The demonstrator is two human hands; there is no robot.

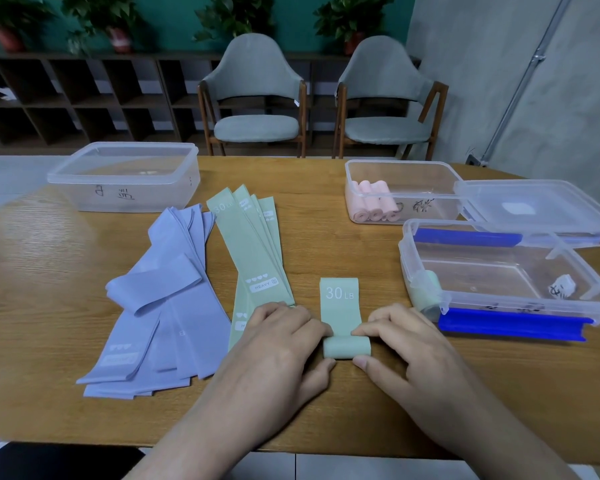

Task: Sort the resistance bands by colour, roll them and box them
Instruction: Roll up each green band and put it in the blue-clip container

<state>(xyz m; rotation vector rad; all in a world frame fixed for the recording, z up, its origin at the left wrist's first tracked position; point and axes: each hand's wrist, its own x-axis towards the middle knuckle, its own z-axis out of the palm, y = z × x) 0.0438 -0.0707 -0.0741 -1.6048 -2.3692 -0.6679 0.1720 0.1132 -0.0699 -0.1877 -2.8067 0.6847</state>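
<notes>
The wooden desk (pixel 32 306) carries everything. At its far left stands an empty clear box (pixel 125 176); at far right, a second clear box (pixel 402 190) holds rolled pink bands (pixel 373 202), with a loose lid (pixel 534 207) just beside it. Nearer on the right, a blue-clipped box (pixel 506 275) holds one rolled green band (pixel 425 294) at its left end. Flat purple bands (pixel 160 299) fan out on the left, with flat green bands (pixel 253 251) beside them. In front, a green band marked 30 LB (pixel 342 313) lies partly rolled. The left hand (pixel 278 344) and right hand (pixel 406 344) each pinch one end of its roll, their grip pressed between thumb and fingertips.
</notes>
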